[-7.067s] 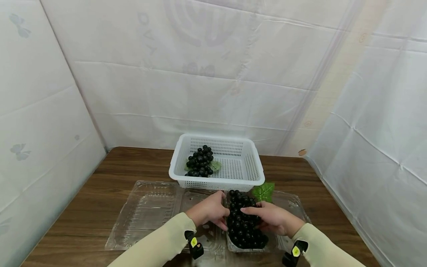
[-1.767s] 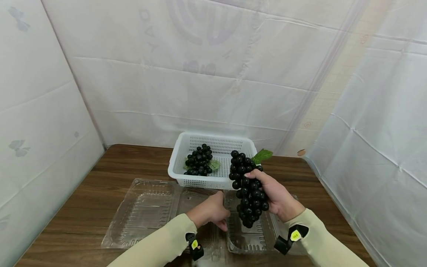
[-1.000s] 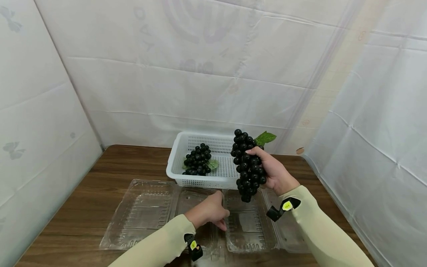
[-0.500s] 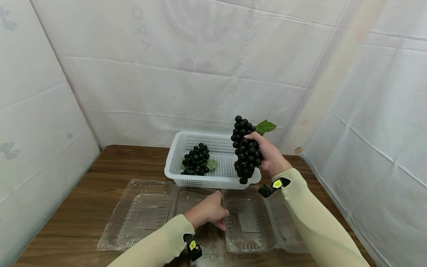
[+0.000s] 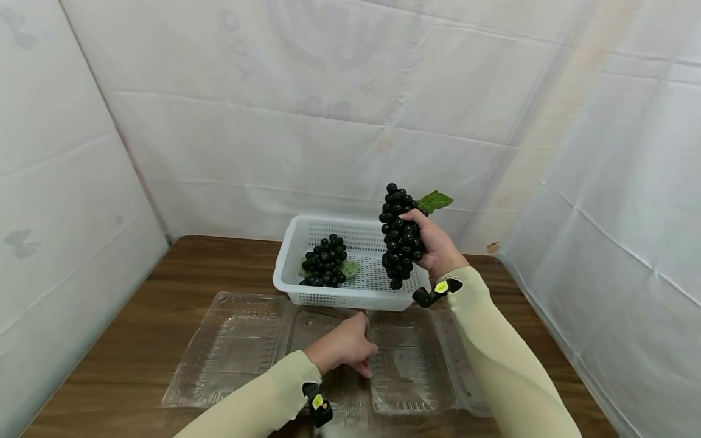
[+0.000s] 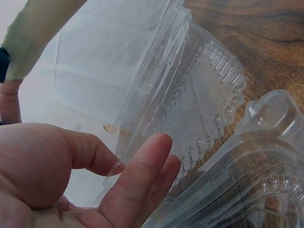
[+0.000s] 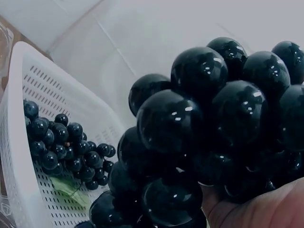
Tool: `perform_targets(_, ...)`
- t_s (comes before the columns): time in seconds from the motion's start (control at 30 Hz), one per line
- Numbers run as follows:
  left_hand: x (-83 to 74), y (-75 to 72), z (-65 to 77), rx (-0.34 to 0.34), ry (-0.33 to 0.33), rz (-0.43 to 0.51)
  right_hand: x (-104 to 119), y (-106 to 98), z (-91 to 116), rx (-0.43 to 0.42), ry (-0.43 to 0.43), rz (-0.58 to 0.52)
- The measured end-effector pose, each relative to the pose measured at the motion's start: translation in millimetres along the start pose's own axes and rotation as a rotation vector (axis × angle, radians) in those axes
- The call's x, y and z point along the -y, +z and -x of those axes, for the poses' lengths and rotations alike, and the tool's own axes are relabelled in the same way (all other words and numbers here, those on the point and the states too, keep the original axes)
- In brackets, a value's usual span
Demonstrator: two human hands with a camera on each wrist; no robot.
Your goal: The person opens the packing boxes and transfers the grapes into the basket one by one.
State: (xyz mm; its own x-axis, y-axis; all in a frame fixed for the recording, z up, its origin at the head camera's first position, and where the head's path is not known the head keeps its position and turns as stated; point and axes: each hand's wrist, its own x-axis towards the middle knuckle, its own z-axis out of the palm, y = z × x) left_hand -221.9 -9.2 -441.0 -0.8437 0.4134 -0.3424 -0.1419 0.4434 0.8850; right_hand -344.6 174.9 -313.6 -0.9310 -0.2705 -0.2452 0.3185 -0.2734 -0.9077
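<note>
My right hand (image 5: 438, 246) grips a bunch of black grapes (image 5: 398, 240) with a green leaf (image 5: 435, 201) at its top. The bunch hangs over the right half of a white perforated basket (image 5: 328, 297). Within the basket's left part lies another bunch of black grapes (image 5: 324, 263), also seen in the right wrist view, with leaves beside it. My left hand (image 5: 346, 345) pinches the near rim of a clear plastic clamshell container (image 5: 408, 365) between thumb and fingers; the left wrist view shows the thin rim (image 6: 114, 171) there. No grapes lie in that container.
A second open clear clamshell (image 5: 235, 347) lies to the left, partly under my left forearm. The basket stands at the back of the brown wooden table (image 5: 126, 340), close to the white sheet wall (image 5: 274, 146). Another sheet (image 5: 619, 243) borders the right side.
My right hand has lifted the grape bunch out of the right clamshell, then carried it up and away until it hangs over the basket. The left hand stays at the container rim.
</note>
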Motion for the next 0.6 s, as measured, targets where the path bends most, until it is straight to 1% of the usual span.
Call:
perform_targets(0.2, 0.0, 0.9, -1.7, -0.004, -0.004, -0.009, -12, -5, -16, -0.034, 0.026, -0.006)
perform_targets(0.4, 0.4, 1.0, -1.8, -0.005, -0.002, -0.015, -24, -9, -29, -0.086, 0.047, -0.027)
perform_targets(0.6, 0.5, 0.2, -2.0, -0.003, 0.001, -0.010, -34, -15, -39, -0.119, 0.060, -0.001)
